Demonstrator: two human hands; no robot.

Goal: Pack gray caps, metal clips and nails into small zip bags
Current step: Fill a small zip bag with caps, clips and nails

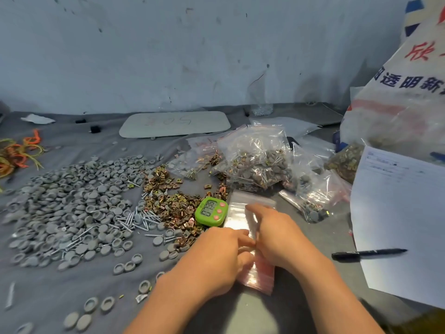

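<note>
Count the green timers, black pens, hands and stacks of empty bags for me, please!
Green timer: 1
Black pen: 1
Stack of empty zip bags: 1
Hands: 2 (left hand, right hand)
Total: 5

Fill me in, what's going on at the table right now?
A person is working at a stack of empty zip bags. The left hand seems to pinch its edge while the right hand rests flat on top, probably separating one bag. Nothing is being filled yet. Loose gray caps, metal clips and nails lie in piles to the left. A green timer sits beside the stack, and filled bags are heaped behind it.
</note>
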